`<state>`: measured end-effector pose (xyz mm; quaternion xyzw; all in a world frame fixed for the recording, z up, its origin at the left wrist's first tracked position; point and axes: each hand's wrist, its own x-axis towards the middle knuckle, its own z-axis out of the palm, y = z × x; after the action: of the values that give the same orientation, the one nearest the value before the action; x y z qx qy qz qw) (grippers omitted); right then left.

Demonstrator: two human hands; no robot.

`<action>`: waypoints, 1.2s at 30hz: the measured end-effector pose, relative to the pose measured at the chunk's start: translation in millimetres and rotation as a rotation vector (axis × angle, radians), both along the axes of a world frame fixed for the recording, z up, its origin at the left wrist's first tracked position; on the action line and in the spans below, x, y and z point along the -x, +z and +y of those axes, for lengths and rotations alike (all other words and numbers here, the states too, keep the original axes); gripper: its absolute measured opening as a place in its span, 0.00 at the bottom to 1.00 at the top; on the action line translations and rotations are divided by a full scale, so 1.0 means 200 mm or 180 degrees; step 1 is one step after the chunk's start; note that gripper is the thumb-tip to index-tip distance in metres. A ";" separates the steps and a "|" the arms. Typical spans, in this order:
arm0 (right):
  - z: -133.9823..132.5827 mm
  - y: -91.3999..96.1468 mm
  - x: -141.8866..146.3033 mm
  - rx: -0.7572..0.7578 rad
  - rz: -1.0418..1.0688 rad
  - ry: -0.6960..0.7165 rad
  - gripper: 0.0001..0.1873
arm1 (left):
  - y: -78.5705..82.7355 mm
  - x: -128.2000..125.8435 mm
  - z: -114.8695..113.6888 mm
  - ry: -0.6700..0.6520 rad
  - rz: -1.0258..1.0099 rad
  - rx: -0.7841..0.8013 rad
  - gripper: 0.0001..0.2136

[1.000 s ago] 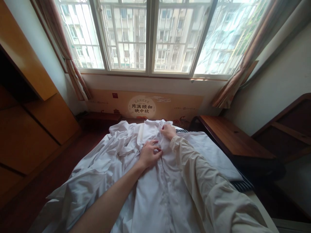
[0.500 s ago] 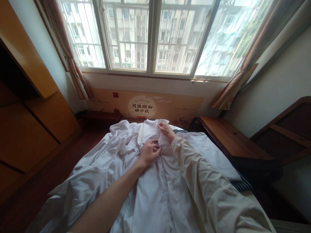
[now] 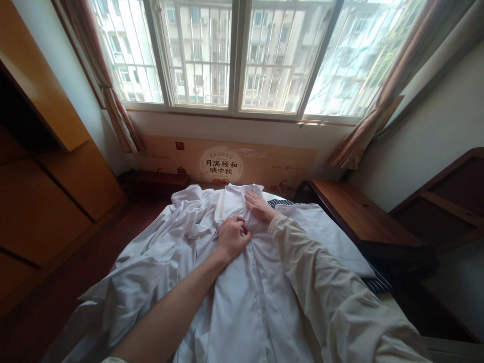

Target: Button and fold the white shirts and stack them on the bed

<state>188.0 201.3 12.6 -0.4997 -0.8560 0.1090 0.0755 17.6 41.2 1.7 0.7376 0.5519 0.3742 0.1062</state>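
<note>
A white button-up shirt lies spread over a heap of crumpled white cloth on a bed, its collar toward the window. My left hand rests on the upper chest of the shirt with its fingers curled and pinching the fabric by the button strip. Just beyond it, my right hand lies flat with fingers stretched out, pressing the shirt below the collar. A beige sleeve covers my right arm; my left forearm is bare.
A dark wooden side table stands right of the bed. Wooden cabinets line the left wall. A wide barred window with curtains fills the far wall, above a printed cardboard panel. A striped cloth peeks out by the collar.
My right hand has opened from a curled grip at the collar to lying flat. My left hand has closed its fingers tighter on the fabric and shifted slightly up.
</note>
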 end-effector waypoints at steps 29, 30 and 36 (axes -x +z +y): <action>-0.69 0.00 -0.23 -0.0276 -0.0240 -0.0143 0.37 | -0.08 -0.02 0.03 -0.0335 0.1480 0.0488 0.35; -0.77 0.00 -0.25 -0.0329 -0.0183 -0.0134 0.37 | -0.07 -0.02 0.04 -0.0343 0.1449 0.0521 0.35; -1.20 -0.04 -0.26 -0.0409 -0.0008 0.0123 0.41 | -0.05 -0.03 0.15 -0.0405 0.1272 0.0679 0.34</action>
<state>240.9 -38.6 4.1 -0.4773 -0.8708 0.0547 0.1042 23.8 71.7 -8.5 0.8150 0.5508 0.1528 0.0956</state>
